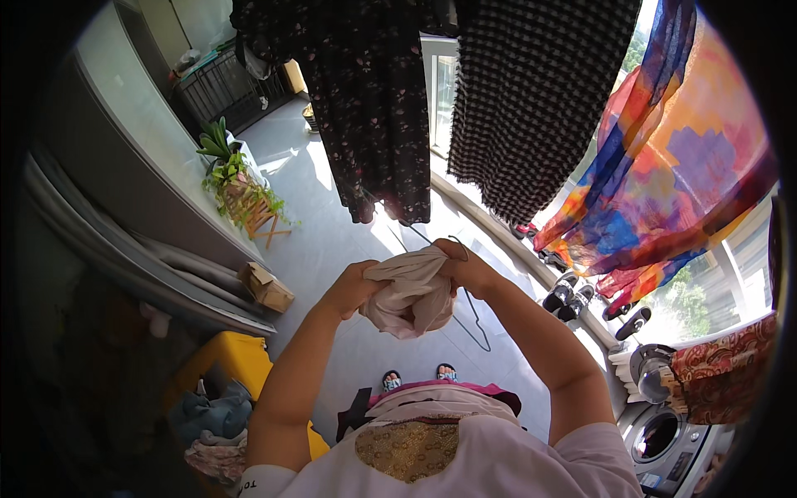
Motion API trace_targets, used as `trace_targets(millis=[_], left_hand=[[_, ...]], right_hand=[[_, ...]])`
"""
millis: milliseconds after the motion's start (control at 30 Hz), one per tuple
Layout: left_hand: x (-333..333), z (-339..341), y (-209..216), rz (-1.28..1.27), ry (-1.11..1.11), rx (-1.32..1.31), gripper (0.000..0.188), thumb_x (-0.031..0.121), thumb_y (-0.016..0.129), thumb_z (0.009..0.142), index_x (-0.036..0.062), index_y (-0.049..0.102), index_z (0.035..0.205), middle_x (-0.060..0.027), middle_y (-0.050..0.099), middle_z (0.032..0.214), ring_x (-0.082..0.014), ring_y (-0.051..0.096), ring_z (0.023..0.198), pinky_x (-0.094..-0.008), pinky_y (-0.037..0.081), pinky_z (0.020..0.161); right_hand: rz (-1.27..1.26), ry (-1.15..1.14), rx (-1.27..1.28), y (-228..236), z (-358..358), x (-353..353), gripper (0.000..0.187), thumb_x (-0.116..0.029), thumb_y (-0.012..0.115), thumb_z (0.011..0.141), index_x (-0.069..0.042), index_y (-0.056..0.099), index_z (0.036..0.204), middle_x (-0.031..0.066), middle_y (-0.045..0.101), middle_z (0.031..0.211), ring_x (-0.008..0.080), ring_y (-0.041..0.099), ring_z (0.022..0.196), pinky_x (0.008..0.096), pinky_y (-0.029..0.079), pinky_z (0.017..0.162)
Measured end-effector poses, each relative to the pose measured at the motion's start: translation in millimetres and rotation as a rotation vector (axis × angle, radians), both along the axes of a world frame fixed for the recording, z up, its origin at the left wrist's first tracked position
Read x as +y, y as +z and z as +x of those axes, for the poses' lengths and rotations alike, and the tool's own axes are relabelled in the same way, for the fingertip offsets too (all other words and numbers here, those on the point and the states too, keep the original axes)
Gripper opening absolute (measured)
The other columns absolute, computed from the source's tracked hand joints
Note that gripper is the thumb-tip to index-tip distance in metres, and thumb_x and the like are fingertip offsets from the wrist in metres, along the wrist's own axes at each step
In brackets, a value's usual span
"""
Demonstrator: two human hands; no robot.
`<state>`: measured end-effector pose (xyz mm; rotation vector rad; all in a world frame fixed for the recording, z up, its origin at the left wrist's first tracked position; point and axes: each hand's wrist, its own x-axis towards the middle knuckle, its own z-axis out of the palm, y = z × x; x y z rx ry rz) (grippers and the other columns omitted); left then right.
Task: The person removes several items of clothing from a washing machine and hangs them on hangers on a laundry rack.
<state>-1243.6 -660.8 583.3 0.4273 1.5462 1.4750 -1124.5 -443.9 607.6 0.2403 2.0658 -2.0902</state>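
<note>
A bunched, pale cream garment (pixel 407 290) hangs between my hands at mid-picture; its folds hide what kind it is. My left hand (pixel 350 289) is closed on its left side. On the other side, my right hand (pixel 466 270) grips the cloth's upper edge, and a thin wire clothes hanger (pixel 479 326) runs by this hand. Part of the hanger sticks out below the right wrist, and another stretch shows above the cloth. Whether the hanger passes inside the garment is hidden.
Black floral trousers (pixel 374 108), a checked black cloth (pixel 540 100) and a colourful sheer scarf (pixel 706 158) hang ahead. Shoes (pixel 569 297) line the window side. A washing machine (pixel 660 436) stands lower right, a yellow bin (pixel 220 365) with clothes lower left, potted plants (pixel 237 178) far left.
</note>
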Motion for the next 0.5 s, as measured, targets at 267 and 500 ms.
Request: trace_targets(millis=[267, 500], left_hand=[[10.0, 18.7, 16.4, -0.721, -0.432, 1.301, 0.031, 0.022, 0.067, 0.068, 0.0092, 0.064, 0.095, -0.0124, 0.064, 0.089, -0.0322, 0.061, 0.084, -0.0399, 0.05, 0.075], [-11.9, -4.0, 28.3, -0.344, -0.393, 0.59, 0.034, 0.009, 0.058, 0.072, 0.0061, 0.063, 0.105, -0.01, 0.064, 0.1, -0.0215, 0.061, 0.092, -0.0326, 0.048, 0.084]], right_hand=[[1.342, 0.031, 0.015, -20.1, -0.5, -13.5, 0.027, -0.018, 0.065, 0.069, -0.009, 0.058, 0.093, 0.0114, 0.063, 0.079, 0.0303, 0.063, 0.075, 0.0394, 0.051, 0.065], [0.849, -0.172, 0.272, -13.0, -0.8, -8.6, 0.025, -0.009, 0.06, 0.067, -0.005, 0.058, 0.091, 0.0161, 0.062, 0.082, 0.036, 0.059, 0.08, 0.0402, 0.048, 0.069]])
